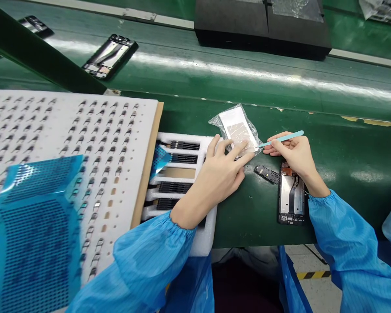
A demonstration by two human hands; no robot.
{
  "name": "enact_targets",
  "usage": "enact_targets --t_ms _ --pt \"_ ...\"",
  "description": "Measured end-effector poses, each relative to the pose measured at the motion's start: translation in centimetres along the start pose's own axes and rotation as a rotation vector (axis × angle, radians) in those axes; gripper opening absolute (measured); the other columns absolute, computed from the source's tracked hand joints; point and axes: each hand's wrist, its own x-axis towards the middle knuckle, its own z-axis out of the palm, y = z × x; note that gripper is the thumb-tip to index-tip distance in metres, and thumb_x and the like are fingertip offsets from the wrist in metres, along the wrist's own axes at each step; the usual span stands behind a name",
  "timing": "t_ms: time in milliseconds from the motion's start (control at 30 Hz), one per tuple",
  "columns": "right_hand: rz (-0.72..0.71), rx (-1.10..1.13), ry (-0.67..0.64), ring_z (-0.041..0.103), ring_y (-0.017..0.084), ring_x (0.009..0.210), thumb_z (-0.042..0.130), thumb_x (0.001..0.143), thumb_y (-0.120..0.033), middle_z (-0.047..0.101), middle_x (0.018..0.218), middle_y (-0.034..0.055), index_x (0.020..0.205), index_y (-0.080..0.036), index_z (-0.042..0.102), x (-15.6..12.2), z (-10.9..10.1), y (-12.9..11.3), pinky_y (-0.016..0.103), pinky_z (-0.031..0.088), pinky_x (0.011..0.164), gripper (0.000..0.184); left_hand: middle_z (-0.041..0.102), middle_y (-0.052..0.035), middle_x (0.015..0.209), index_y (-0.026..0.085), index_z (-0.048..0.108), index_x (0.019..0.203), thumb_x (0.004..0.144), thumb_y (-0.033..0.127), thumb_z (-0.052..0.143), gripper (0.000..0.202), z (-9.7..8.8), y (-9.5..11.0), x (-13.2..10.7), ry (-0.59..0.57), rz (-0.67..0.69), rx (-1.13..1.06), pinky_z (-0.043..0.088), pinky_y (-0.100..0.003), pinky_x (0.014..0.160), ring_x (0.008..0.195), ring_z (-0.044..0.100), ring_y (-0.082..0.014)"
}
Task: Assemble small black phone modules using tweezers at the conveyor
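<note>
My left hand (220, 169) lies on the green bench with its fingers stretched flat onto a clear plastic bag (236, 126) that holds a white sheet. My right hand (295, 154) pinches a light blue tweezer-like tool (285, 138), whose tip points left at the bag's edge. Under my right wrist lies an open phone frame (291, 195), and a small black part (267, 174) sits just left of it.
A white foam tray (182, 182) of black strips lies under my left forearm. Left of it is a large white sheet of small parts (68, 143) with a blue film (35, 226) peeled over. The conveyor behind carries a phone frame (111, 56) and black boxes (263, 26).
</note>
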Motion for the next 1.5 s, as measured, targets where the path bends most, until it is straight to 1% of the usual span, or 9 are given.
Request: enact_targets --t_ms 233,500,600,767,833,967,1100,1233,1500 --pt "0.002 0.007 -0.007 0.089 0.026 0.086 0.097 0.080 -0.058 0.087 0.087 0.0100 0.094 -0.018 0.083 0.1 0.0 -0.1 0.034 0.076 0.079 0.044 0.065 -0.0127 0.165 0.020 0.075 0.145 0.102 0.009 0.055 0.048 0.2 0.0 0.0 0.005 -0.012 -0.006 0.037 -0.079 0.131 0.143 0.061 -0.0453" --pt "0.012 -0.016 -0.025 0.088 0.025 0.084 0.096 0.083 -0.058 0.087 0.087 0.0086 0.098 -0.018 0.084 0.1 -0.3 -0.5 0.031 0.075 0.077 0.045 0.067 -0.0132 0.162 0.018 0.076 0.143 0.103 0.009 0.055 0.046 0.4 -0.1 -0.1 0.058 0.025 0.030 0.043 -0.080 0.127 0.138 0.064 -0.0478" --pt "0.031 -0.019 -0.105 0.087 0.023 0.080 0.095 0.086 -0.057 0.086 0.085 0.0067 0.106 -0.019 0.084 0.0 -1.0 -1.1 0.029 0.074 0.073 0.044 0.068 -0.0133 0.161 0.017 0.077 0.142 0.103 0.009 0.056 0.045 0.5 -0.1 -0.2 0.074 0.027 0.029 0.044 -0.080 0.126 0.137 0.065 -0.0480" --pt "0.044 0.015 -0.276 0.088 0.023 0.087 0.093 0.091 -0.052 0.088 0.093 0.0059 0.114 -0.022 0.084 -0.5 -2.4 -2.2 0.028 0.074 0.074 0.038 0.068 -0.0140 0.161 0.017 0.076 0.142 0.102 0.009 0.059 0.044 0.5 -0.1 -0.1 0.079 0.028 0.020 0.044 -0.081 0.126 0.138 0.065 -0.0471" --pt "0.000 0.027 -0.264 0.086 0.020 0.077 0.091 0.093 -0.052 0.086 0.087 0.0037 0.107 -0.023 0.085 -0.5 -2.5 -2.3 0.026 0.072 0.068 0.032 0.068 -0.0136 0.161 0.017 0.076 0.143 0.102 0.009 0.059 0.045 0.5 -0.1 -0.1 0.077 0.030 0.021 0.044 -0.081 0.126 0.137 0.065 -0.0474" --pt "-0.107 0.012 -0.148 0.079 0.015 0.060 0.089 0.095 -0.052 0.080 0.072 0.0003 0.092 -0.022 0.083 -0.5 -1.8 -2.1 0.022 0.068 0.058 0.030 0.067 -0.0126 0.163 0.018 0.076 0.143 0.103 0.010 0.059 0.045 0.4 -0.1 0.0 0.069 0.024 0.024 0.044 -0.080 0.127 0.137 0.065 -0.0473" --pt "-0.107 -0.070 -0.102 0.085 0.020 0.070 0.092 0.091 -0.055 0.084 0.077 0.0025 0.103 -0.022 0.084 -0.4 -1.2 -2.0 0.026 0.071 0.065 0.036 0.067 -0.0125 0.163 0.018 0.075 0.144 0.103 0.010 0.058 0.045 0.4 -0.1 0.0 0.059 0.021 0.015 0.043 -0.081 0.127 0.138 0.064 -0.0472" --pt "-0.034 -0.133 -0.122 0.089 0.025 0.087 0.094 0.087 -0.059 0.088 0.090 0.0088 0.100 -0.020 0.084 -0.1 -1.2 -1.9 0.030 0.074 0.074 0.042 0.066 -0.0131 0.163 0.018 0.075 0.144 0.103 0.010 0.057 0.045 0.4 -0.2 0.0 0.052 0.019 0.009 0.042 -0.081 0.128 0.139 0.064 -0.0464" --pt "-0.010 -0.078 -0.078 0.089 0.026 0.089 0.096 0.083 -0.060 0.088 0.089 0.0094 0.096 -0.019 0.084 0.3 -0.6 -1.4 0.033 0.075 0.080 0.045 0.066 -0.0147 0.163 0.017 0.075 0.144 0.102 0.009 0.059 0.045 0.2 -0.1 0.1 0.050 0.017 -0.012 0.042 -0.082 0.128 0.139 0.064 -0.0468"
